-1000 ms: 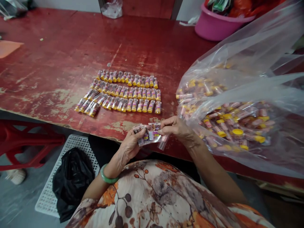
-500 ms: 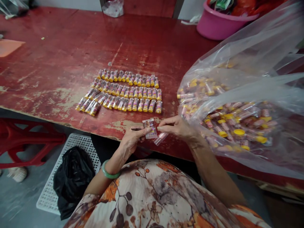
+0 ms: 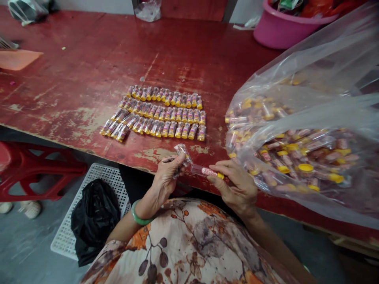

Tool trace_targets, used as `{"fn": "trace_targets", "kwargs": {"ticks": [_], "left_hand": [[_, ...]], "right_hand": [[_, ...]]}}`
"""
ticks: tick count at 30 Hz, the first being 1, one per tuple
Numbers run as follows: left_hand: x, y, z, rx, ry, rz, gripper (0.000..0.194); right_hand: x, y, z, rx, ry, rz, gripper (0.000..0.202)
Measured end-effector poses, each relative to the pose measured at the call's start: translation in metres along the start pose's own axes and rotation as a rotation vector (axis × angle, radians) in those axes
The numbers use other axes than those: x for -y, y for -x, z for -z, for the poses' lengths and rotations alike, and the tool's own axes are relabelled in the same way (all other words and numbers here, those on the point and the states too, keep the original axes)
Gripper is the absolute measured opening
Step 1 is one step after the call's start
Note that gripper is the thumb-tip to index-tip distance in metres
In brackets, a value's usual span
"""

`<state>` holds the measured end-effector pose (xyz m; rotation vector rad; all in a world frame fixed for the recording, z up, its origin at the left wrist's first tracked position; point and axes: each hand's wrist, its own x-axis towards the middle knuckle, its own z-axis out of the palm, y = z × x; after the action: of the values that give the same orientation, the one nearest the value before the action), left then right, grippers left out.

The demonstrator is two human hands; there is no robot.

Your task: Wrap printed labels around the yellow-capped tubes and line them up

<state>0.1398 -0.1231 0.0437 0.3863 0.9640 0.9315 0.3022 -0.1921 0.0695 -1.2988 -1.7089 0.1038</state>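
Observation:
Between the thumb and fingers of my left hand [image 3: 167, 171] is a clear printed plastic sleeve [image 3: 184, 154], rounded open. More dark printed film shows under that thumb, partly hidden by the fingers. My right hand [image 3: 237, 183] pinches a slim clear tube [image 3: 209, 172] by its yellow-capped end. The tube has a pink-and-white patterned filling and points left, its clear end at the lower edge of the sleeve; whether it is inside I cannot tell. Beyond my hands, sleeved tubes [image 3: 166, 114] with yellow caps lie in rows on the red table [image 3: 97, 59].
A large clear plastic bag [image 3: 302, 94] of yellow-capped tubes lies open at the right. Behind it stands a pink tub [image 3: 284, 29]. An orange sheet [image 3: 19, 59] lies far left. Below are a red stool [image 3: 38, 169], a white crate [image 3: 63, 232] and a black bag [image 3: 94, 221].
The sleeve was flat and is now rounded open. My right hand has left the sleeve's edge, moved down and right, and turned the tube so its clear end meets the sleeve.

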Motion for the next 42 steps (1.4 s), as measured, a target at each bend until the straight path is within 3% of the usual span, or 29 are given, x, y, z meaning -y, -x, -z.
{"fn": "trace_targets", "kwargs": {"ticks": [6, 8, 12, 16, 19, 22, 27, 33, 42], "left_hand": [[0.001, 0.009, -0.001, 0.074, 0.066, 0.069, 0.041], [0.003, 0.011, 0.000, 0.073, 0.038, 0.046, 0.040], [0.007, 0.014, 0.003, 0.057, -0.025, -0.070, 0.037], [0.012, 0.014, 0.007, 0.016, -0.041, -0.168, 0.033], [0.013, 0.015, 0.007, 0.019, -0.063, -0.182, 0.031], [0.010, 0.018, 0.006, 0.110, -0.055, -0.099, 0.030], [0.002, 0.019, 0.007, 0.157, -0.003, -0.012, 0.036], [0.001, 0.029, 0.004, 0.324, -0.085, 0.052, 0.033], [0.002, 0.039, 0.005, 0.348, -0.134, 0.032, 0.029]], "right_hand": [[0.003, 0.017, -0.009, -0.066, 0.431, 0.281, 0.031], [0.005, 0.022, -0.014, -0.105, 0.492, 0.288, 0.035], [0.008, 0.025, -0.023, -0.116, 0.585, 0.440, 0.036], [0.009, 0.028, -0.029, -0.183, 0.558, 0.384, 0.040], [0.010, 0.030, -0.031, -0.156, 0.591, 0.431, 0.039], [0.009, 0.024, -0.031, -0.076, 0.456, 0.410, 0.043], [0.008, 0.002, -0.017, 0.157, -0.121, 0.157, 0.035], [0.016, 0.000, -0.013, -0.065, -0.127, 0.116, 0.033], [0.028, 0.000, -0.022, -0.199, -0.123, 0.147, 0.030]]}}
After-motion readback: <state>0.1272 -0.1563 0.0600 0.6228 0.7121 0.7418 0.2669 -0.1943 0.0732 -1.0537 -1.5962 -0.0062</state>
